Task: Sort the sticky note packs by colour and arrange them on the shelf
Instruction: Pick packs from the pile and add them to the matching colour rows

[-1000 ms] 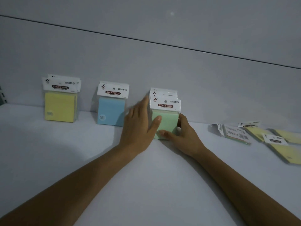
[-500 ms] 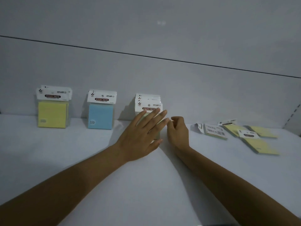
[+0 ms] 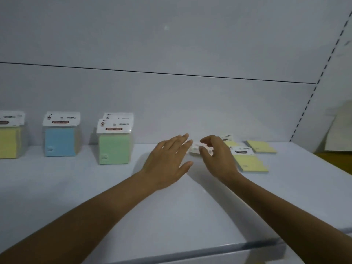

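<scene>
**A:** Where are your hands working?

**B:** Over the white metal shelf. Your left hand is reaching out open, fingers straight, holding nothing. Your right hand is curling over a blurred flat clear-wrapped pack; whether it is grasping the pack, cannot tell.

**A:** Beyond them?

**B:** Flat yellow sticky note packs are lying just right. Green sticky note packs, a blue sticky note pack and a yellow sticky note pack are standing upright by the grey back panel.

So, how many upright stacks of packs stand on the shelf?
3: yellow stack at the left edge, blue stack beside it, green stack right of that. Others may be cut off left.
</scene>
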The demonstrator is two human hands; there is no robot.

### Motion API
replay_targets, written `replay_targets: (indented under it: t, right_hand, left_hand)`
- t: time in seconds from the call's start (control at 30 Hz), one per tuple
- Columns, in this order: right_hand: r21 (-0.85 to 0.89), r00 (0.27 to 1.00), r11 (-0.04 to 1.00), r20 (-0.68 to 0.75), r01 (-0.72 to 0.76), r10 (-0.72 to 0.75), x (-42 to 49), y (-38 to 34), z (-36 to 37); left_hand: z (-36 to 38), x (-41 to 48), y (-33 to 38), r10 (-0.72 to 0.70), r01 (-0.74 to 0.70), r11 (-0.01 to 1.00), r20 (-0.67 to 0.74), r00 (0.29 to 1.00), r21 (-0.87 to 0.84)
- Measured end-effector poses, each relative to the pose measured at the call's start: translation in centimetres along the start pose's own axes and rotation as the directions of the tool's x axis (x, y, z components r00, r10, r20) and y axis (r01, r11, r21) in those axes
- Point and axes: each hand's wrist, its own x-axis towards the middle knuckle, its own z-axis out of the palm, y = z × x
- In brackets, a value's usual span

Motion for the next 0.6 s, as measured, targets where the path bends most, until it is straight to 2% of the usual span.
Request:
replay_targets:
  t: [0.07, 0.17, 0.23, 0.3, 0.4, 0.47, 0.53, 0.6]
  right_hand:
    - [-0.077, 0.999, 0.996, 0.006, -0.037, 0.038, 0.4, 3.2, -2.8]
    - [-0.236, 0.986, 0.963, 0.072, -0.13, 0.15, 1.0, 7.6, -6.0]
    - [-0.37, 0.97, 0.923, 0.163, -0.107, 0.178, 1.0, 9.9, -7.1]
    - [-0.415, 0.954, 0.908, 0.24, -0.065, 0.178, 0.6, 11.4, -7.4]
    - [-0.417, 0.958, 0.909, 0.265, 0.009, 0.113, 0.8, 12.4, -7.4]
    - [-0.418, 0.961, 0.908, 0.262, 0.028, 0.091, 1.2, 12.3, -7.2]
    - [-0.403, 0.964, 0.915, 0.251, 0.027, 0.082, 1.3, 12.2, -7.0]
    - [-0.36, 0.963, 0.933, 0.257, 0.023, 0.076, 1.3, 12.4, -7.0]
  left_hand:
    - [1.5, 2.1, 3.4, -0.125, 0.138, 0.986, 0.125, 0.984, -0.096]
    - [3.5, 5.4, 7.5, -0.304, 0.376, 0.907, 0.321, 0.897, -0.191]
    - [4.8, 6.9, 9.0, -0.362, 0.453, 0.877, 0.397, 0.843, -0.162]
    - [5.7, 7.4, 9.8, -0.382, 0.46, 0.884, 0.429, 0.818, -0.089]
    - [6.1, 7.1, 10.0, -0.421, 0.463, 0.884, 0.315, 0.851, -0.071]
    - [5.8, 6.8, 10.1, -0.455, 0.483, 0.861, 0.182, 0.872, -0.159]
    - [5.2, 6.7, 10.2, -0.523, 0.524, 0.782, 0.101, 0.846, -0.338]
    - [4.9, 6.6, 10.1, -0.61, 0.578, 0.684, 0.084, 0.788, -0.445]
